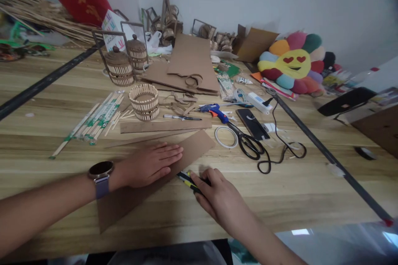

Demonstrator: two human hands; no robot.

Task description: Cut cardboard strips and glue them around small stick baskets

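My left hand lies flat on a brown cardboard piece, its fingers stretched out toward the right. The cardboard rests slanted on the wooden table. My right hand is wrapped round a yellow and black cutter, whose front end is at the cardboard's lower edge. Beyond the cardboard lie a narrow cardboard strip and a pen. A round basket of small sticks stands behind my left hand.
Scissors, a white tape roll, a blue glue gun, a phone and a black cable lie to the right. Packed sticks are at left. Lidded baskets and cardboard sheets stand farther back.
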